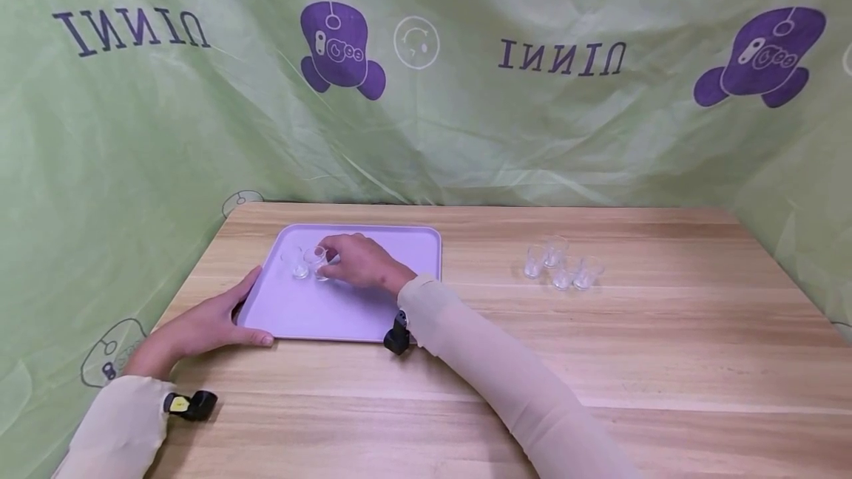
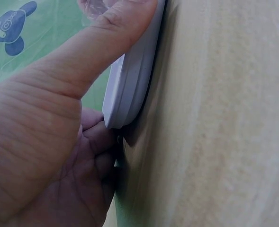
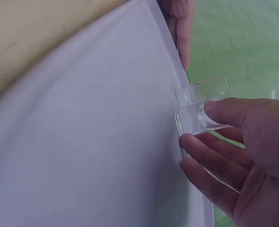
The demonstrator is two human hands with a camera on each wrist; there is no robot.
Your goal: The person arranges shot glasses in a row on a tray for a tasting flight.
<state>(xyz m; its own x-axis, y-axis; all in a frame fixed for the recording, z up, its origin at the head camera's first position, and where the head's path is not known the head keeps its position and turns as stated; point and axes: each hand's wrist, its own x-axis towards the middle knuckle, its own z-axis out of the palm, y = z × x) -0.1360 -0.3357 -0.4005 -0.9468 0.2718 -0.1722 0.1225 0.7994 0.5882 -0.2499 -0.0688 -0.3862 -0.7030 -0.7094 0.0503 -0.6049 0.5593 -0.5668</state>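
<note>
A lilac tray (image 1: pixel 319 316) lies on the left part of the table. My left hand (image 1: pixel 209 324) holds its near left corner, thumb along the front edge and fingers at the left side; in the left wrist view the thumb and fingers straddle the tray's corner (image 2: pixel 122 94). Over the tray's far left area, my right hand (image 1: pixel 359 261) grips a small clear shot glass (image 3: pixel 189 119) between thumb and fingers. That glass is upright, at or close to the tray surface. Right beside it on the tray stands another clear shot glass (image 1: pixel 293 263).
Several more clear shot glasses (image 1: pixel 562 272) stand grouped on the wooden table (image 1: pixel 665 361), right of the tray. A green curtain (image 1: pixel 466 146) with purple prints hangs behind the table and along its sides.
</note>
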